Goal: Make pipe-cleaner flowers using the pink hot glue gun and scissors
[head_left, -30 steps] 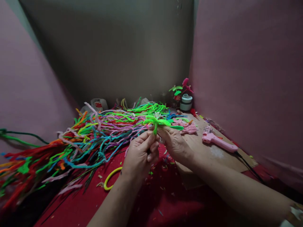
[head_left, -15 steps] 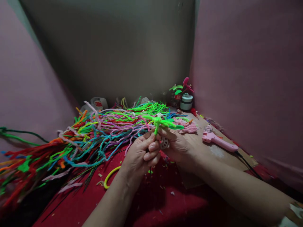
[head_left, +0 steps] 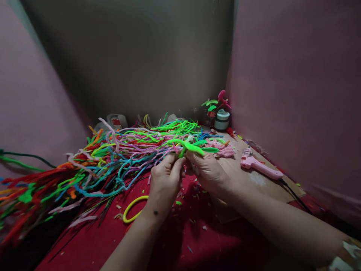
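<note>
Left hand [head_left: 166, 175] and right hand [head_left: 208, 169] each pinch the fuzzy green piece [head_left: 193, 146], grip closed. Shaping appears in hand; the next move likely calls for steady pressure.

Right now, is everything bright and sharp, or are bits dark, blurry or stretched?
All in the head view: dim overall, the back wall gloomy; a dark shadow on the red cloth below the left hand and right hand; the lime-green fuzzy piece they hold is vivid; pipe cleaners at lower left look soft; the right forearm seems stretched toward the corner.
</note>
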Motion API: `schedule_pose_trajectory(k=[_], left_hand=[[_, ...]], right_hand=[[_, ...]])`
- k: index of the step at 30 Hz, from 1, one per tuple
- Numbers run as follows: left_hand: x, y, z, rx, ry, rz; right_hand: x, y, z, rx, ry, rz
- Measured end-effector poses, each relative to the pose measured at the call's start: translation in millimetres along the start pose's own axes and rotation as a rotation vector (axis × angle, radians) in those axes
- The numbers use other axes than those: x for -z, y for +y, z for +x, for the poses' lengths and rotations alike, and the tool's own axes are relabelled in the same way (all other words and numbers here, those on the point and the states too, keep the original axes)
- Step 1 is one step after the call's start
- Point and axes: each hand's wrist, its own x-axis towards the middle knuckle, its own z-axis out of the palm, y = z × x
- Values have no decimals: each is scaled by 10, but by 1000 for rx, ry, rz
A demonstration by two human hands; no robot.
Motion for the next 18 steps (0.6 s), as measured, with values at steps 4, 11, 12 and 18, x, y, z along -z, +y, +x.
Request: schedule_pose_trajectory(k=[4,11,12,18], left_hand=[[30,101,13,165,-84,-162],[64,127,6,260,-127,-329],[67,126,7,258,-127,-342],[73,134,15,255,-124,-396]], right_hand=[[8,-79,-15,-139,-78,58],[-8,-227,-29,-181,-151,32],[-11,-225,-29,-177,-136,26],[-2,-145,-9,-140,-32,22]])
